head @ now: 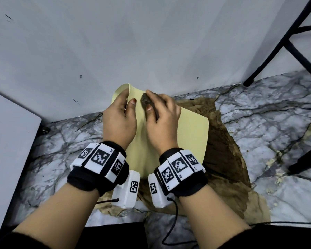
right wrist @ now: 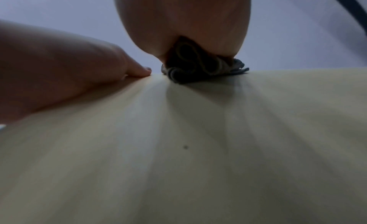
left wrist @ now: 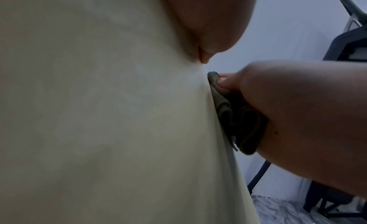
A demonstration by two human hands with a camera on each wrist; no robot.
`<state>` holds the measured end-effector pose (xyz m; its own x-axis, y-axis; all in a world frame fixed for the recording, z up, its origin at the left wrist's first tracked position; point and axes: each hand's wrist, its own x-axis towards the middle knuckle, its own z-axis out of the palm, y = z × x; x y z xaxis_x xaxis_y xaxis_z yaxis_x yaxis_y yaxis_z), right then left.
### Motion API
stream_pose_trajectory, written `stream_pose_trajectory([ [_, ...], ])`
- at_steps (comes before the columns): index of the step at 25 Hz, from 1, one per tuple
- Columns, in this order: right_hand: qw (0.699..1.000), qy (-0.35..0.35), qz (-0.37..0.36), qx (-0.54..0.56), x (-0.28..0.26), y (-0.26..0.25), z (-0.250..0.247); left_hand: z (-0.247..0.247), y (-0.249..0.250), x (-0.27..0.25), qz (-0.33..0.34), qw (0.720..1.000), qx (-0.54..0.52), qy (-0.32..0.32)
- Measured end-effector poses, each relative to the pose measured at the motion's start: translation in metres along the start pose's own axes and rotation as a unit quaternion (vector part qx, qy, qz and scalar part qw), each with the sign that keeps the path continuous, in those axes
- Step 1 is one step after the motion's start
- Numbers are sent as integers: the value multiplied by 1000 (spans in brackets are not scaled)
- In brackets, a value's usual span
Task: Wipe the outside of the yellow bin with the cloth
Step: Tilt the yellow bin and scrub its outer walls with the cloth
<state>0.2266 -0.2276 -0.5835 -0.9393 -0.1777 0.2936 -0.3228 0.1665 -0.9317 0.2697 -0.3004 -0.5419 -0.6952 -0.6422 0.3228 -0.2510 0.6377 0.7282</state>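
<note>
A pale yellow bin (head: 188,135) lies tipped on its side on a brown sheet, its broad outer wall facing up. My left hand (head: 119,112) grips the bin's far rim, thumb on the outer wall and fingers curled over the edge. My right hand (head: 160,112) holds a bunched dark grey cloth (head: 147,101) and presses it onto the outer wall near that rim. The left wrist view shows the cloth (left wrist: 236,117) squeezed between my right hand and the bin wall (left wrist: 119,117). In the right wrist view the cloth (right wrist: 194,70) sits on the bin wall (right wrist: 198,149), close to my left thumb.
The bin rests on a stained brown sheet (head: 224,159) spread over a marble-patterned floor (head: 258,123). A grey wall (head: 151,42) rises just behind the bin. Black chair legs (head: 276,51) stand at the right. A white panel (head: 7,150) is at the left.
</note>
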Motion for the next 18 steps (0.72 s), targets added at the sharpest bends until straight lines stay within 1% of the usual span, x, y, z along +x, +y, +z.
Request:
stream_pose_trajectory([
  [2,999,29,19,2,6,9,-8,1,1,-1,7,1000,-14,-12],
  [3,998,39,41,3,9,15,-14,1,2,-1,9,1000,-17,-17],
  [7,983,52,173,-7,15,53,-39,0,0,-4,6,999,-28,-16],
  [12,960,85,265,-22,13,86,-66,1,6,-4,-8,997,-70,-26],
  [15,950,112,292,-18,13,90,-72,0,8,-7,-19,991,-126,-29],
  [18,949,128,288,-9,12,90,-72,-1,6,-8,-15,988,-152,-39],
])
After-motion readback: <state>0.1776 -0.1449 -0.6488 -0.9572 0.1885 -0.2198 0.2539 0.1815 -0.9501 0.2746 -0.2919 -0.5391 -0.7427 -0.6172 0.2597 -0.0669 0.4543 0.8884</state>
